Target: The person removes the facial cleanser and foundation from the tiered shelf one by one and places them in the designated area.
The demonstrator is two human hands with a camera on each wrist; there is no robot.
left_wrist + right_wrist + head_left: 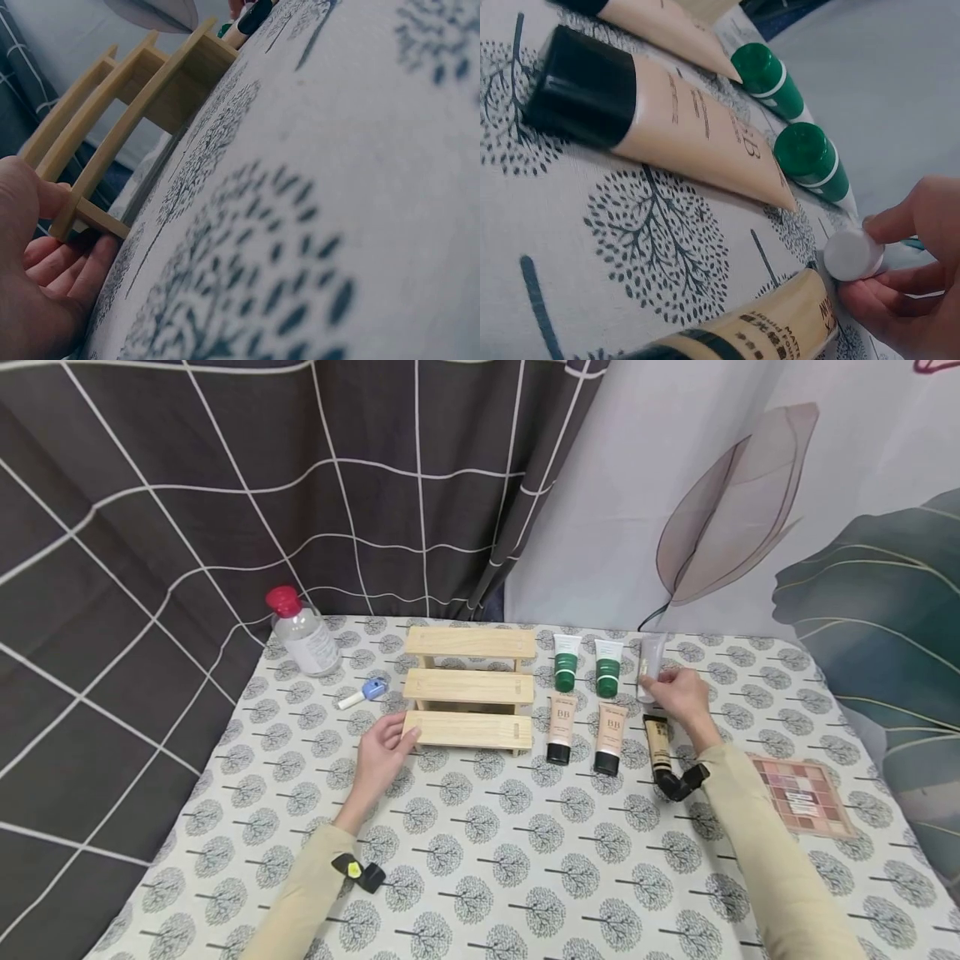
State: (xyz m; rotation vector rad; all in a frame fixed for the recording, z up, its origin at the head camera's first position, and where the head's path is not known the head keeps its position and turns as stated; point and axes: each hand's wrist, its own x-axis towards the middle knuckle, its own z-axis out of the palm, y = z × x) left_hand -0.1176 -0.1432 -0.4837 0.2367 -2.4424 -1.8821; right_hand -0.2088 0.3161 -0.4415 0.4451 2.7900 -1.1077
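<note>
A three-tier wooden step rack stands on the cloth-covered table. My left hand grips the left end of its lowest step, thumb on top and fingers beneath, as the left wrist view shows. At the right, my right hand pinches a translucent whitish tube near its white cap. Beside that tube lie two green-and-white tubes. Nearer the front are two beige BB tubes with black caps and a gold-coloured tube with a dark cap.
A clear bottle with a red cap stands at the back left. Near it lies a small blue bottle with a white cap. A makeup palette lies by the right forearm. Curtains hang behind the table.
</note>
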